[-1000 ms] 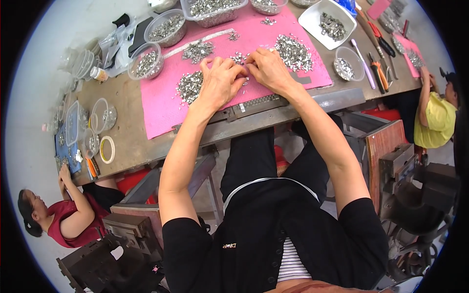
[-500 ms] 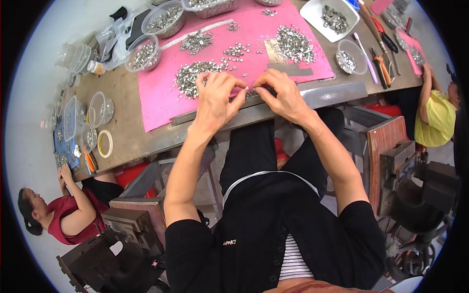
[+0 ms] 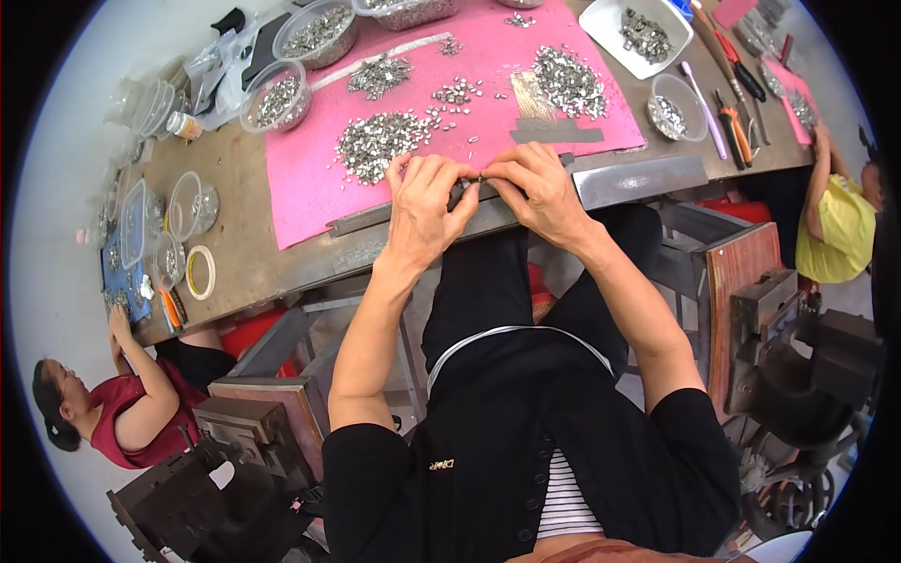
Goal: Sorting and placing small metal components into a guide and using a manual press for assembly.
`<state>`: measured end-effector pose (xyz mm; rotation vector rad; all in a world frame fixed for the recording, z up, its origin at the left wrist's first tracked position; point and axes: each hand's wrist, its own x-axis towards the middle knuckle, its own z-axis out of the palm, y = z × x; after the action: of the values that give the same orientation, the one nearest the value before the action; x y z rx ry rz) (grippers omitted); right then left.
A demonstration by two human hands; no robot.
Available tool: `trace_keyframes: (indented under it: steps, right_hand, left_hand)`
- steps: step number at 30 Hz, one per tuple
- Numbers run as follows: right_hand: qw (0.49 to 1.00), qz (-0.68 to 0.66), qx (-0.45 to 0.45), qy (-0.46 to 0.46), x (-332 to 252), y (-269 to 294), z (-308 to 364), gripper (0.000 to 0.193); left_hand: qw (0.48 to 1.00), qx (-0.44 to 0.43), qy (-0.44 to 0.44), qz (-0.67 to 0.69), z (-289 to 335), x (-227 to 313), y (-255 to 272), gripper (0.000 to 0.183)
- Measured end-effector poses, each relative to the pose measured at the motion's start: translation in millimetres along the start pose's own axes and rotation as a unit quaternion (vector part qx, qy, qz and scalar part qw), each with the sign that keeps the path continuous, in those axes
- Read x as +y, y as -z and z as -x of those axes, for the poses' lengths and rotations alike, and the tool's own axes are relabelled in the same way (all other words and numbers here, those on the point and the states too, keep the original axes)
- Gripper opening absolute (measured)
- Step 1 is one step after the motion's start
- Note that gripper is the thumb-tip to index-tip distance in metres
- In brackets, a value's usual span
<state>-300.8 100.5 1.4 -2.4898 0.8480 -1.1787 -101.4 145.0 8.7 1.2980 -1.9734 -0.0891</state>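
At mat's near edge: left hand [image 3: 424, 208] and right hand [image 3: 537, 192] pinched one small metal piece [image 3: 481, 176].
Beyond hands, on pink mat [image 3: 300, 178]: loose metal piles [image 3: 380, 143] lay unworked; most seemed left.

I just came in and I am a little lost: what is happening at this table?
A person in a black top sits at a brown worktable and pinches one small silvery metal piece between the left hand and right hand, at the near edge of a pink mat. Heaps of small silvery metal parts lie on the mat, with clear plastic bowls of more parts behind. Two other people sit at the table's ends.
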Motion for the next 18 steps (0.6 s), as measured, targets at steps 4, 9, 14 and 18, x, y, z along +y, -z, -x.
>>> trace_keyframes:
  steps: [4, 9, 14, 18]
  right_hand:
    - [1.0, -0.003, -0.005, 0.008, 0.2, 1.0, 0.7, 0.021]
    - [0.999, 0.026, -0.002, 0.04, -0.3, 2.1, 0.5, 0.023]
    - [1.0, -0.022, 0.008, -0.009, 3.0, 1.5, 1.6, 0.021]
    - [1.0, -0.027, 0.01, -0.01, 3.6, 3.5, -3.5, 0.017]
  left_hand:
    - [0.999, 0.005, 0.022, 0.046, 0.8, -4.0, -1.6, 0.013]
    - [1.0, 0.009, 0.01, 0.026, -1.4, 0.9, -2.2, 0.016]
    - [1.0, 0.024, 0.006, -0.004, -0.9, 4.4, -8.0, 0.019]
    - [0.999, 0.039, 0.004, -0.014, 2.4, 5.3, -9.0, 0.02]
